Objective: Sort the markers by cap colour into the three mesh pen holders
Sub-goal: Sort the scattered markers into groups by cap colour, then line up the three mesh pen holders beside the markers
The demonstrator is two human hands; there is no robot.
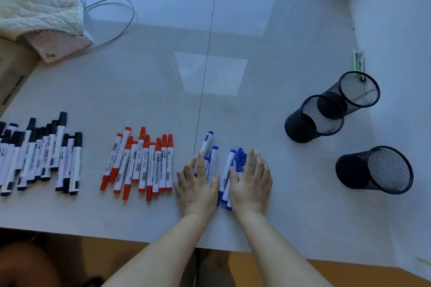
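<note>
Bracketing the blue-capped markers with flat, unclenched left hand and right hand, we see them lying lengthwise up-frame, mesh pen holders off right, nearer our right hand.

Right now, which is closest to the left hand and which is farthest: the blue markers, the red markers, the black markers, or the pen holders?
Going out from the left hand:
1. Blue markers, touching it, between both hands.
2. Red markers, just to its left.
3. Black markers, far left. The two nearer pen holders, on the right, are too close to call against these.
4. The farthest pen holder, back right.
</note>
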